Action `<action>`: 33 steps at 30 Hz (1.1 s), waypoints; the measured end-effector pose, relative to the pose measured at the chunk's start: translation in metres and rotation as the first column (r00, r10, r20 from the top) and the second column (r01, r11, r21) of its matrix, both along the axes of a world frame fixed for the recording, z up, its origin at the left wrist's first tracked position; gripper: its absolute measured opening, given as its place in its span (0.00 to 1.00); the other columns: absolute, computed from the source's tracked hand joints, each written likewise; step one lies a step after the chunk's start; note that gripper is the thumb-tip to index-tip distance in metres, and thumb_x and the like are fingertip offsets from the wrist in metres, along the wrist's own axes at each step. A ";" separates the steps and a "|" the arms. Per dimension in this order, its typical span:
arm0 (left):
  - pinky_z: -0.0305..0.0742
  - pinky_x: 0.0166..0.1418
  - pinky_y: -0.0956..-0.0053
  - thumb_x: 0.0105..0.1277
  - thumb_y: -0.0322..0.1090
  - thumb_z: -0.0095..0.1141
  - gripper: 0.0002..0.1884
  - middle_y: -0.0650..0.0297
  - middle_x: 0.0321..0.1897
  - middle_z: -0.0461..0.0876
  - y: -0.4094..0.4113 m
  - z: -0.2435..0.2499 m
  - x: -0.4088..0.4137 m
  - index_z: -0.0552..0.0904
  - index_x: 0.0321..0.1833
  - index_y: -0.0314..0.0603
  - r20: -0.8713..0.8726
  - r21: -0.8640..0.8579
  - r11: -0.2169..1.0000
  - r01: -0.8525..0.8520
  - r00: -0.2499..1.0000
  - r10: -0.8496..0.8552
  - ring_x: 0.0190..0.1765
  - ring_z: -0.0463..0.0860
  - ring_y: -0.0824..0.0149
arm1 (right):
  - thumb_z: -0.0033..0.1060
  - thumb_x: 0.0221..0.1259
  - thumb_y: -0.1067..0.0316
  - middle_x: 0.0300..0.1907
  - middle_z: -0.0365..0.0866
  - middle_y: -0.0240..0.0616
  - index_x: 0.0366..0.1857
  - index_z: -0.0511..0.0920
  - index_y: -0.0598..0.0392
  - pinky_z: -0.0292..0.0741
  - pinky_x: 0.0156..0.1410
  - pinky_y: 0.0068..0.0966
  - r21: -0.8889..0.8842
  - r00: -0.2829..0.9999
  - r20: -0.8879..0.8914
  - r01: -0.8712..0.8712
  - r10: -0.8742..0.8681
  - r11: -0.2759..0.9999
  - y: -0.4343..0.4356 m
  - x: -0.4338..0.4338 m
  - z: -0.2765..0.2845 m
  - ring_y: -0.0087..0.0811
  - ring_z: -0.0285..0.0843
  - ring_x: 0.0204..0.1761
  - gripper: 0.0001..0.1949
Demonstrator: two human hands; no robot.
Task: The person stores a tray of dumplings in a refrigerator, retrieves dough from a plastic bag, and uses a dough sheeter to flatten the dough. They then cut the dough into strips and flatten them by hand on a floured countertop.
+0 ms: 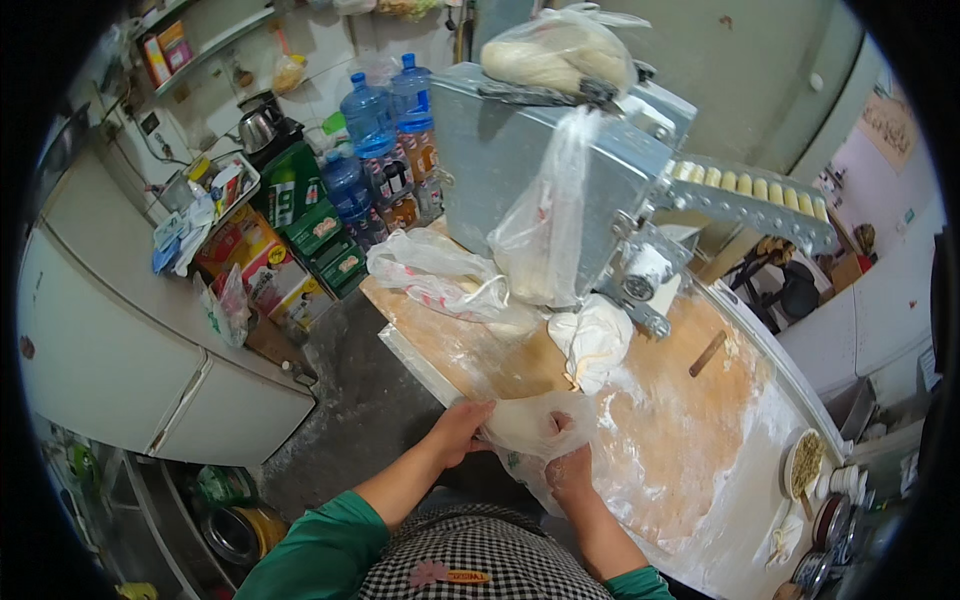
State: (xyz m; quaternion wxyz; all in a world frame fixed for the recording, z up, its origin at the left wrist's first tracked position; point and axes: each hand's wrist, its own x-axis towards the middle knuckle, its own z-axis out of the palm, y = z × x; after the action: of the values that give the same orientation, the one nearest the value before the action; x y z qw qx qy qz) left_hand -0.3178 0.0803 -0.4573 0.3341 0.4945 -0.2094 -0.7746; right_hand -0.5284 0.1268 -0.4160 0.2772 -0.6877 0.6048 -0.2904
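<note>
A translucent plastic bag hangs between my hands at the front edge of the floured wooden work board. My left hand pinches its left rim between thumb and fingers. My right hand grips the right side, its fingers partly covered by the film. Something pale shows through the bag's upper part; I cannot tell what. Beyond the bag, a crumpled white cloth lies on the board. Another plastic bag with pale dough lies to its left.
A metal dough machine with a roller chute stands at the back, bagged dough on top. A wooden stick and a bowl of filling lie right. Water bottles, stacked cartons and a white refrigerator stand left.
</note>
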 end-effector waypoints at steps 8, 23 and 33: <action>0.83 0.53 0.62 0.78 0.39 0.53 0.14 0.62 0.48 0.84 -0.019 -0.010 0.056 0.82 0.59 0.39 0.064 -0.061 0.968 -0.242 0.967 0.246 0.51 0.84 0.66 | 0.64 0.60 0.66 0.60 0.79 0.45 0.65 0.75 0.44 0.80 0.56 0.42 0.052 0.944 -0.293 -0.142 0.151 0.988 -0.068 0.030 -0.021 0.51 0.82 0.55 0.26; 0.67 0.73 0.55 0.65 0.34 0.55 0.12 0.56 0.47 0.87 -0.183 0.021 0.086 0.87 0.48 0.41 0.769 -0.271 0.042 0.962 0.190 0.610 0.60 0.81 0.53 | 0.50 0.49 0.86 0.44 0.87 0.49 0.40 0.82 0.59 0.80 0.57 0.44 -0.559 0.975 0.050 -0.152 0.215 0.815 -0.132 0.124 0.083 0.53 0.84 0.49 0.16; 0.72 0.69 0.59 0.67 0.37 0.56 0.20 0.49 0.56 0.84 -0.152 0.029 0.122 0.81 0.60 0.37 0.992 -0.072 0.111 0.991 0.083 -0.093 0.61 0.81 0.49 | 0.47 0.67 0.69 0.43 0.86 0.59 0.41 0.83 0.59 0.81 0.54 0.45 0.098 0.821 -0.490 -0.283 0.294 0.954 -0.287 0.132 -0.014 0.56 0.85 0.47 0.11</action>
State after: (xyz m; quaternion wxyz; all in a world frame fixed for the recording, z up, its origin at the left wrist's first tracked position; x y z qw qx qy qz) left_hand -0.1955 -0.0716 -0.4279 -0.0489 0.3989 -0.8768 -0.2641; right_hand -0.3961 -0.1604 -0.4304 0.1591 -0.8197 0.5478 -0.0510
